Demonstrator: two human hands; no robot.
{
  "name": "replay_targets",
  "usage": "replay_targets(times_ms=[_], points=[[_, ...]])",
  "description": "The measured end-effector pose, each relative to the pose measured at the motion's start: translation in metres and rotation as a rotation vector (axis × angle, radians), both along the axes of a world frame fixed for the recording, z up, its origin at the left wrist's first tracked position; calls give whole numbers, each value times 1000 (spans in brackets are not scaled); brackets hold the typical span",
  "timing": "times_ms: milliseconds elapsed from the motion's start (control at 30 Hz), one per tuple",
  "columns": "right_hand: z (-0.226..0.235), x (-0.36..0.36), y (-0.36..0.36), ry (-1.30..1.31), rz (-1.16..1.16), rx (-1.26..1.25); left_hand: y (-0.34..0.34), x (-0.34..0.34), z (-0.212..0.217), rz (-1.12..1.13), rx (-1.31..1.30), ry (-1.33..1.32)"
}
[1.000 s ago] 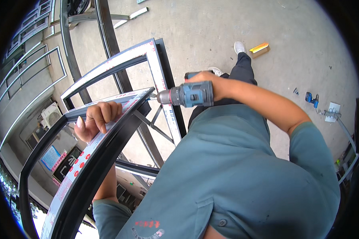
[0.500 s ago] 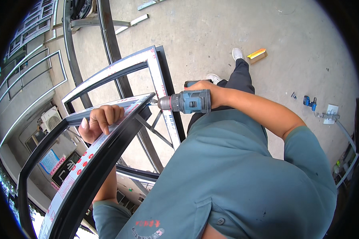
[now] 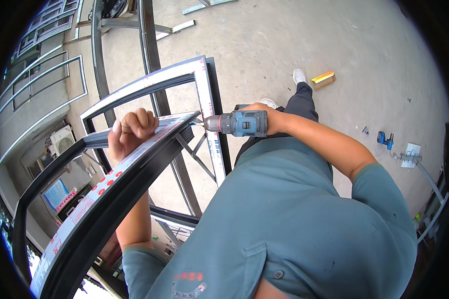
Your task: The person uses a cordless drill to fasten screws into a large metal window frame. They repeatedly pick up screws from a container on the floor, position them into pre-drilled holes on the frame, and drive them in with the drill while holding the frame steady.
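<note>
My right hand (image 3: 273,118) is wrapped round the grip of a blue-and-black cordless drill (image 3: 244,123). The drill lies level, its chuck to the left and its bit at the end of a dark window-frame bar (image 3: 124,204). Whether the bit touches the bar is too small to tell. White film with red print covers the bar's upper face. My left hand (image 3: 132,132) is closed above the film near that end, fingers curled in; what they hold, if anything, is hidden. Its forearm passes behind the bar. A film-covered frame corner (image 3: 204,82) stands just beyond the drill.
Steel rails (image 3: 152,55) run under the frame. A yellow-topped box (image 3: 324,80) lies on the concrete floor near my shoe (image 3: 299,76). Farther right are another blue power tool (image 3: 385,140) and a metal stand (image 3: 434,184). Metal frames (image 3: 50,84) lean along the left wall.
My left hand's fingers have lifted off the film and curled in. The drill remains at the bar's end in my right hand. The whole view has shifted slightly.
</note>
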State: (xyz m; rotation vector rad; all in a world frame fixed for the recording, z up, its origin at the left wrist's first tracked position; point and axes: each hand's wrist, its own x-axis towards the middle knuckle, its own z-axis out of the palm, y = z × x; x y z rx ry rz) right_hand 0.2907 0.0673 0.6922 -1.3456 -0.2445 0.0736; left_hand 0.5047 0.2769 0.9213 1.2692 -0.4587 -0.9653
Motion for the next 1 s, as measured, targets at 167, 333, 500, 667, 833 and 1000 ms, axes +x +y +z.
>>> replay_targets(times_ms=[167,333,500,667,833,1000], points=[[1,-14,-23,-158,-73,-178,57,8,-8,650,238,126],[21,-43,-57,-28,-37,-343,124,-69,-36,975,184,227],[43,-54,-68,115,35,-386,122,-157,-55,1150,285,503],[71,-41,-73,49,171,-377,75,-204,-59,1209,181,573],[114,-21,-82,-4,292,-384,30,-218,-53,1267,68,556],[148,-2,-96,-29,406,-424,-5,-229,-43,1297,19,527]])
